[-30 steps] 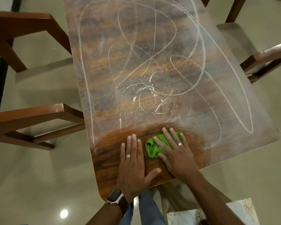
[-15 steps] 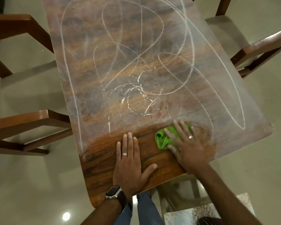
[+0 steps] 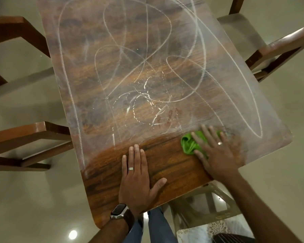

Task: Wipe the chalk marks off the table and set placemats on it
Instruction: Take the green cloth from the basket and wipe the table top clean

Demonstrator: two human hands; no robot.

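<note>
A dark wooden table [image 3: 102, 181] fills the view, covered in white looping chalk marks [image 3: 135, 67] and a chalky haze. A band along the near edge shows bare, clean wood. My right hand [image 3: 216, 151] presses flat, fingers spread, on a crumpled green cloth [image 3: 189, 143] near the table's near right corner. My left hand [image 3: 136, 174] rests flat on the clean wood at the near edge, fingers straight, a watch on its wrist. No placemats lie on the table.
Wooden chairs stand on both sides: two at the left [image 3: 25, 135], one at the right [image 3: 277, 46]. A plastic stool [image 3: 205, 204] sits below the near edge, with a patterned white sheet [image 3: 200, 232] beneath it. The floor is glossy tile.
My right hand has slid the green cloth to the right along the near edge, widening the clean band. The left hand has stayed flat in place.
</note>
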